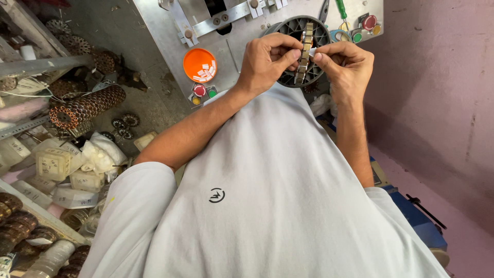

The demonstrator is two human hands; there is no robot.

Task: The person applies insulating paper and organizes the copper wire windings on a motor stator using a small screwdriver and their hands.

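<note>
Both hands are pinching parts: left hand point(268, 57) gripping the slotted grey metal stator ring point(304, 51), right hand point(343, 61) a small white slip point(312, 52). Loose pinching risks misalignment.

The left hand point(267, 59) and the right hand point(342, 62) meet in front of a dark round wheel point(301, 51). Both pinch a ring of little metal blocks point(304, 54) standing on edge. The right fingers also hold a small white slip point(312, 52). An orange dish point(199, 65) with white bits sits on the grey metal panel point(164, 31). Stacked copper rings point(85, 105) lie at the side.
</note>
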